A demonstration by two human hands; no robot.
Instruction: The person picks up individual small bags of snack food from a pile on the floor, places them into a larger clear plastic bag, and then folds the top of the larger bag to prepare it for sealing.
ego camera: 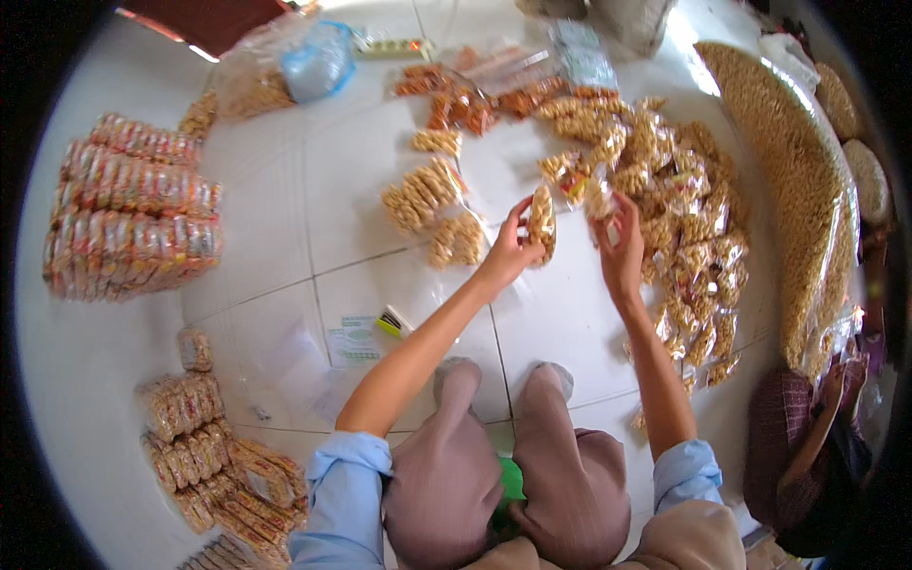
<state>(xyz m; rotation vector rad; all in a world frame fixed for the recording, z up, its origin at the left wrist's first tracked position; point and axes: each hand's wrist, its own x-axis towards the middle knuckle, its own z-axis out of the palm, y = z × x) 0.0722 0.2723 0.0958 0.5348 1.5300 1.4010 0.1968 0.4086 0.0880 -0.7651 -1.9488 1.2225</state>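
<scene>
My left hand grips a clear plastic packet of light brown snacks, held nearly upright above the tiled floor. In my right hand another small clear packet is pinched between the fingers; its outline is somewhat blurred. Just beyond the hands lies a packet with a red and yellow label. Left of my left hand, a row of filled packets lies on the floor, with a smaller group in front. A large heap of similar packets spreads beside my right hand.
At the right, a long clear sack of loose snacks curves past a seated person. Stacked packets stand far left and lower left. A stapler lies near printed paper slips. Reddish-brown packets and a power strip lie ahead.
</scene>
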